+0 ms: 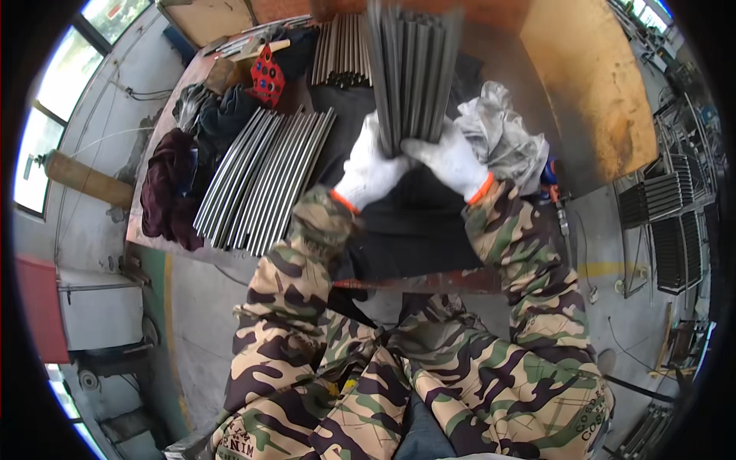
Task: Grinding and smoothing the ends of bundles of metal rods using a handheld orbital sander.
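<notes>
A thick bundle of dark grey metal rods [414, 84] stands upright above the table, its top end smeared by motion. My left hand [369, 167], in a white glove with an orange cuff, grips the bundle's lower left side. On the lower right side my right hand [454, 162], gloved the same way, is wrapped round it with the thumb across the front. Black cloth [414, 238] covers the table below my hands. To the left lie two groups of shiny rods [264, 184] side by side. Behind them, more brownish rods [343, 50] rest near the bundle.
Crumpled clear plastic [502, 134] lies right of my hands. At the left are a maroon cloth [170, 188], dark gloves [218, 103] and a red spotted holder [267, 77]. A tan board [590, 77] rises at the right edge. Metal racks [667, 222] stand beyond it.
</notes>
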The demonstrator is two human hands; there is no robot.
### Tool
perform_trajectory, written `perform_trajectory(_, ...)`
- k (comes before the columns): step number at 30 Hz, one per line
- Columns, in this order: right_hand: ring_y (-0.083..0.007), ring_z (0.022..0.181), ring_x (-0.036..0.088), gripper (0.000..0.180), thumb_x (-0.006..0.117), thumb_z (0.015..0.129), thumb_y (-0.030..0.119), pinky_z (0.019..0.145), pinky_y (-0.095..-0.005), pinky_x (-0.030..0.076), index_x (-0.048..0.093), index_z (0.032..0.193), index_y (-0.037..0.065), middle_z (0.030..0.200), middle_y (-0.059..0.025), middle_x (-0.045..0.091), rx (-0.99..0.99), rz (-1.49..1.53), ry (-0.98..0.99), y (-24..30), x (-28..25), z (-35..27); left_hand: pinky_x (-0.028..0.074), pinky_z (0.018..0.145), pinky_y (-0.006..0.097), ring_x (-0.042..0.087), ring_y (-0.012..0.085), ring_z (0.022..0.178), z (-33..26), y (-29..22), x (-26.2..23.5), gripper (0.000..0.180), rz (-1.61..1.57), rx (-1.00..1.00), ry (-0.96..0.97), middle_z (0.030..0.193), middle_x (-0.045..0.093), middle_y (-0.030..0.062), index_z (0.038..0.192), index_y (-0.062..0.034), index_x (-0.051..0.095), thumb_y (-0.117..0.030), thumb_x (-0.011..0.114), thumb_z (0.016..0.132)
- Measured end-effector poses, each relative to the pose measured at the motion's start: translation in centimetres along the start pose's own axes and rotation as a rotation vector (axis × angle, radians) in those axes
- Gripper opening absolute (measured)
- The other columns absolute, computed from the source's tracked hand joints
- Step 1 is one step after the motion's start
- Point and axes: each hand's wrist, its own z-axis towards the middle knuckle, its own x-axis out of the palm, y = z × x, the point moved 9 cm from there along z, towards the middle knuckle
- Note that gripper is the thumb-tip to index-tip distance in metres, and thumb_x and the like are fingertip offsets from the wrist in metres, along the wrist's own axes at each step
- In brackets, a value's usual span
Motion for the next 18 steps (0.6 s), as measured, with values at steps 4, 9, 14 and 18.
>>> perform_trajectory(4,-0.0219,0.121,0.062,0.082,0.088,0.074,0.013,0.107,-0.0365,0.048,0.049,0.144,0.001,0.130,-0.0118,0.066,-0.008,-0.053,0.002,0.1,-1.6,-2.9,0.049,0.109,0.038,0.058,0.0237,0.128,-2.3,-1.1,3.9,0.095,-0.100,-0.070,-0.053,0.137,0.057,0.0129,0.150,-0.0025,0.035,-0.001,0.088,0.071)
perform_trajectory(9,-0.0192,0.108,0.066,0.071,0.090,0.072,0.012,0.098,-0.0365,0.053,0.055,0.133,0.003,0.117,-0.0087,0.067,-0.049,-0.023,-0.142,0.4,-1.1,-5.9,0.050,0.105,0.037,0.061,0.0244,0.123,-4.2,-3.2,6.4,0.085,-0.200,-0.128,-0.083,0.134,0.059,0.0144,0.144,-0.0065,0.041,-0.013,0.088,0.073)
perform_trajectory(14,-0.0182,0.094,0.069,0.063,0.090,0.069,0.013,0.086,-0.0363,0.057,0.059,0.122,0.001,0.105,-0.0088,0.070,0.038,-0.096,-0.171,1.7,-2.1,-6.2,0.054,0.100,0.038,0.065,0.0234,0.117,-8.3,3.7,8.2,0.093,-0.092,-0.295,-0.163,0.129,0.064,0.0153,0.144,-0.0017,0.043,-0.023,0.093,0.069)
perform_trajectory(18,-0.0197,0.089,0.070,0.060,0.090,0.068,0.013,0.083,-0.0363,0.058,0.061,0.119,0.001,0.102,-0.0103,0.071,-0.129,-0.179,-0.294,3.3,-1.7,-6.5,0.053,0.101,0.036,0.064,0.0229,0.119,-8.8,4.1,8.1,0.101,-0.196,-0.271,-0.317,0.130,0.064,0.0159,0.145,0.0020,0.042,-0.026,0.097,0.065)
